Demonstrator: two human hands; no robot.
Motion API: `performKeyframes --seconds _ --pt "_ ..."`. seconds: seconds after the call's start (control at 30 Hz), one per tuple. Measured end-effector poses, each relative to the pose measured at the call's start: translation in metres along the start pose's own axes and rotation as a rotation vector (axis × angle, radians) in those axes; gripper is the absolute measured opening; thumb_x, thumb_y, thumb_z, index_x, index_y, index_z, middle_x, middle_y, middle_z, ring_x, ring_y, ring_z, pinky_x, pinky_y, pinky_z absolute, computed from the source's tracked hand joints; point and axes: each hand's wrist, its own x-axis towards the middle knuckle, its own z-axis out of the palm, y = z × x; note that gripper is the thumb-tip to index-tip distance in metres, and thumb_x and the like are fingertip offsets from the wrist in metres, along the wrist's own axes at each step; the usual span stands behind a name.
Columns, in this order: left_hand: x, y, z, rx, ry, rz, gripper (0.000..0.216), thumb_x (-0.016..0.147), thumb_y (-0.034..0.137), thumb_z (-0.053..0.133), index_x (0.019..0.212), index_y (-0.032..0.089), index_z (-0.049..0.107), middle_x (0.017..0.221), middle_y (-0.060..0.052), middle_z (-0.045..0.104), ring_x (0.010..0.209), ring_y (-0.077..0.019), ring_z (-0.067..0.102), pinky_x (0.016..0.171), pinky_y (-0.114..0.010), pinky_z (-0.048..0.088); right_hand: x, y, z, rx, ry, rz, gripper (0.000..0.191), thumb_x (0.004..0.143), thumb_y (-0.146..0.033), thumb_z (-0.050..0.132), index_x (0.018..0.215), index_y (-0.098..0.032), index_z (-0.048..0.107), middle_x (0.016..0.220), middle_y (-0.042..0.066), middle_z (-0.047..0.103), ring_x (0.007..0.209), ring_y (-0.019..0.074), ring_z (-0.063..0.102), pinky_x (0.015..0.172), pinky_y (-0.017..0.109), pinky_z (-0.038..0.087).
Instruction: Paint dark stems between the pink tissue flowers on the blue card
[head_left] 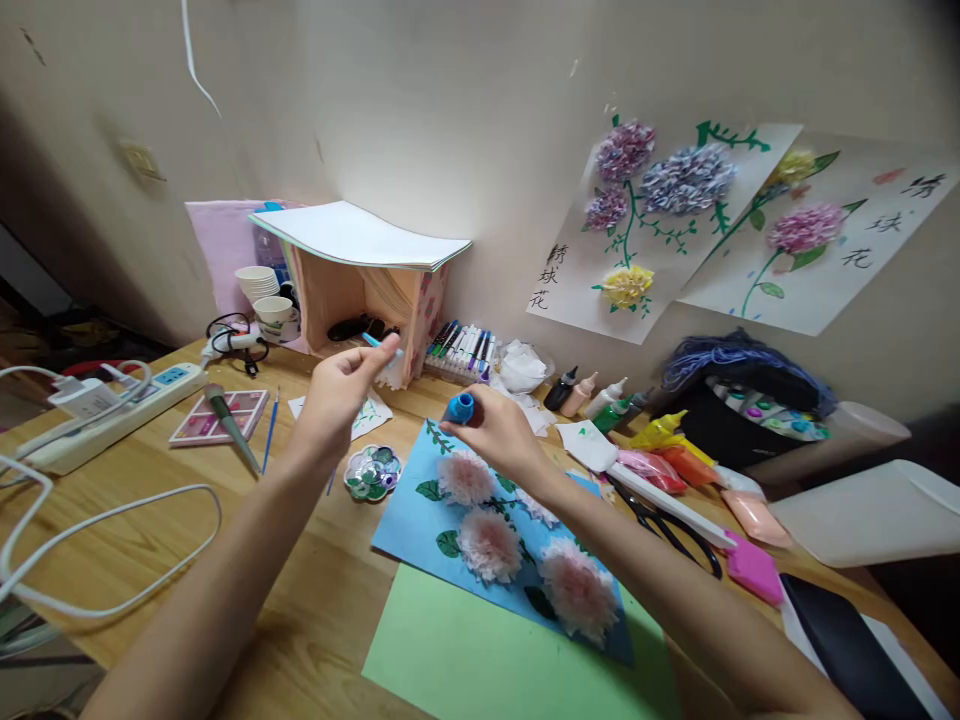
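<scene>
My left hand (pixel 341 392) is raised above the desk, its fingers pinched on a thin light-blue brush or pen (pixel 375 343). My right hand (pixel 499 430) grips a small blue paint bottle (pixel 460 408) at the top edge of a blue card (pixel 420 515). The card carries three pink tissue flowers (pixel 489 545) with green painted leaves. A flower-shaped palette (pixel 373 473) lies just left of the card, below my left hand.
A green sheet (pixel 457 660) lies under the blue card. Marker pens (pixel 461 350), paint bottles (pixel 592 395), scissors (pixel 667 525) and clay pieces sit at the back and right. A power strip (pixel 112 410), cables and a watercolour set (pixel 217 415) lie at left. A pink box holds a paper pad (pixel 360 235).
</scene>
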Motion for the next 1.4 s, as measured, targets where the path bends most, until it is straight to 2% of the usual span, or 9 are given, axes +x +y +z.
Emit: performKeyframes --seconds 0.07,0.2,0.37,0.57,0.63,0.73,0.87,1.03,1.4 --pt "0.012 -0.009 -0.026 -0.149 0.024 -0.142 0.047 0.053 0.055 0.083 0.066 0.016 0.061 0.064 0.002 0.059 0.064 -0.0103 0.053 0.057 -0.023 0.031 0.022 0.005 0.018 -0.003 -0.06 0.046 0.026 0.072 -0.033 0.074 0.091 -0.019 0.062 0.089 0.003 0.068 0.079 0.0169 0.061 0.066 0.026 0.041" --pt "0.021 -0.036 -0.069 -0.32 0.031 -0.461 0.036 0.065 0.045 0.081 0.071 0.016 0.06 0.067 0.0 0.063 0.068 -0.0097 0.059 0.056 -0.018 0.036 0.055 0.009 0.055 -0.055 -0.101 0.04 0.023 0.069 -0.033 0.075 0.081 -0.017 0.063 0.083 0.005 0.069 0.077 0.0184 0.062 0.065 0.027 0.039" --pt "0.016 -0.064 -0.101 -0.383 0.089 -0.515 0.026 0.072 0.033 0.079 0.07 0.014 0.06 0.067 -0.001 0.064 0.064 -0.009 0.06 0.051 -0.016 0.037 0.077 0.011 0.081 -0.163 -0.117 0.049 0.023 0.067 -0.031 0.076 0.074 -0.015 0.061 0.081 0.011 0.068 0.077 0.0238 0.062 0.062 0.029 0.038" --pt "0.016 -0.075 -0.12 -0.54 0.088 -0.601 0.016 0.081 0.024 0.07 0.073 0.014 0.063 0.067 -0.002 0.065 0.066 -0.0085 0.062 0.048 -0.015 0.037 0.073 0.009 0.075 -0.222 -0.095 -0.029 0.053 0.067 -0.035 0.078 0.111 -0.014 0.056 0.097 0.012 0.066 0.092 0.0294 0.06 0.071 0.035 0.044" --pt "0.015 -0.076 -0.122 -0.608 0.058 -0.644 0.017 0.085 0.026 0.067 0.073 0.014 0.063 0.069 -0.003 0.065 0.068 -0.0095 0.063 0.049 -0.015 0.039 0.065 -0.001 0.07 -0.241 -0.054 -0.122 0.055 0.071 -0.032 0.077 0.117 -0.015 0.053 0.111 0.015 0.061 0.108 0.0313 0.052 0.082 0.038 0.043" --pt "0.014 -0.076 -0.123 -0.704 -0.01 -0.699 0.02 0.084 0.031 0.066 0.076 0.013 0.062 0.072 -0.004 0.065 0.071 -0.0116 0.064 0.05 -0.017 0.04 0.056 -0.02 0.075 -0.307 -0.036 -0.532 0.018 0.09 -0.022 0.054 0.106 -0.015 0.059 0.104 0.014 0.061 0.102 0.0264 0.05 0.087 0.039 0.04" --pt "0.011 -0.077 -0.125 -0.786 -0.085 -0.74 0.026 0.08 0.036 0.07 0.076 0.012 0.062 0.071 -0.004 0.064 0.072 -0.0138 0.064 0.05 -0.019 0.042 0.061 -0.04 0.107 -0.499 -0.326 -1.006 0.024 0.095 -0.015 0.041 0.088 -0.013 0.064 0.088 0.011 0.061 0.084 0.0215 0.05 0.073 0.034 0.041" --pt "0.01 -0.077 -0.13 -0.863 -0.118 -0.743 0.029 0.08 0.038 0.07 0.076 0.011 0.062 0.068 -0.004 0.065 0.07 -0.014 0.064 0.05 -0.019 0.042 0.074 -0.044 0.141 -0.532 -0.484 -1.211 0.018 0.093 -0.017 0.049 0.085 -0.014 0.066 0.094 0.009 0.063 0.093 0.02 0.051 0.073 0.031 0.041" --pt "0.008 -0.073 -0.125 -0.842 -0.108 -0.758 0.033 0.083 0.042 0.064 0.074 0.01 0.063 0.064 -0.003 0.064 0.062 -0.0123 0.062 0.048 -0.019 0.041 0.086 -0.047 0.139 -0.626 -0.611 -1.37 0.02 0.094 -0.013 0.044 0.092 -0.011 0.065 0.097 0.01 0.067 0.105 0.0216 0.055 0.075 0.032 0.045"
